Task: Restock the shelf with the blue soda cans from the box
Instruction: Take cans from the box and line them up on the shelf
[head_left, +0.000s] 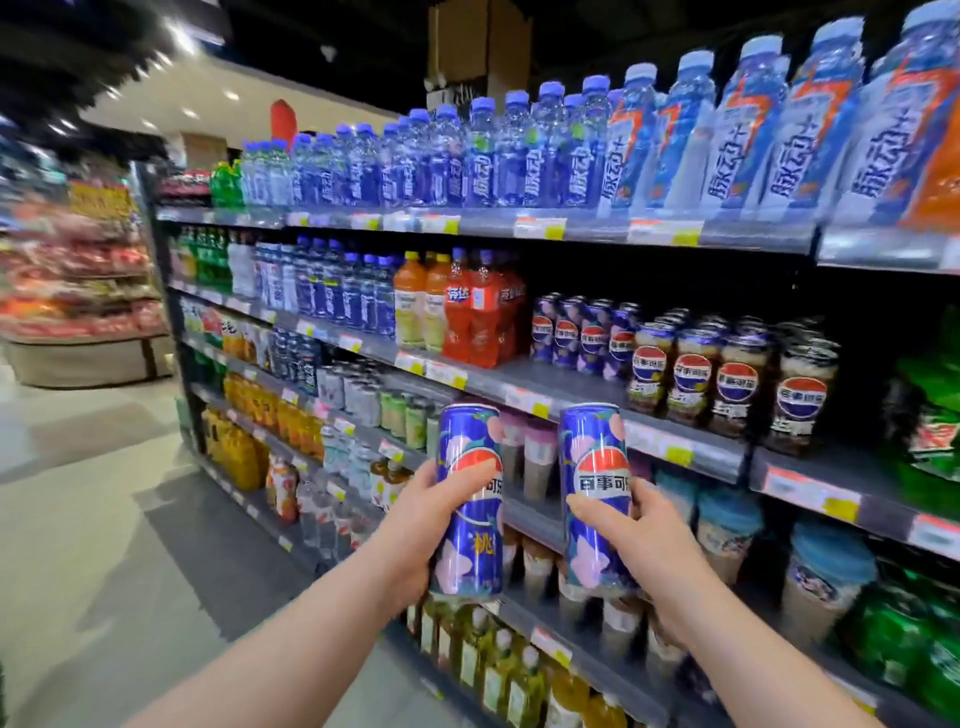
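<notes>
Blue can (468, 436) sat upright in the left hand (415, 530), its fingers curled round it; the right hand (639, 540) likewise clasped a second can (592, 441).

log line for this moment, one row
left grip holds left blue can upright | right grip holds right blue can upright | neither can on shelf yet | box not in view

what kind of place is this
Most likely a supermarket drinks aisle: long shelves packed with bottles and cans, price tags along the shelf edges, and another stocked display across the floor.
</notes>
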